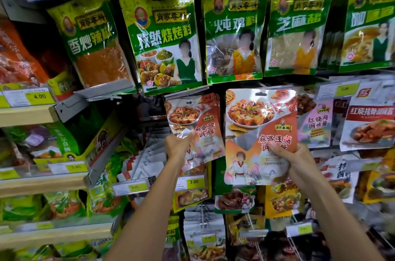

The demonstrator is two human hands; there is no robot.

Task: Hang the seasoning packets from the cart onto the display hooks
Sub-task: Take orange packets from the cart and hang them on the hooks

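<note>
reaching up from the near edge on two bare forearms toward the far display wall. gripping the left mapo tofu packet (198, 119) by its lower left edge in the left hand (178, 143), thumb clamped on the front, fingers hidden behind. pinching the right mapo tofu packet (256, 128) near its lower right in the right hand (288, 154), thumb pressed on the front, fingers curled behind. holding both upright, side by side, just apart, below a far row of hanging green seasoning packets (164, 42). under the left packet, a yellow 3.00 price tag (193, 181); farther left, wooden shelves (25, 114) with more bags.
</note>
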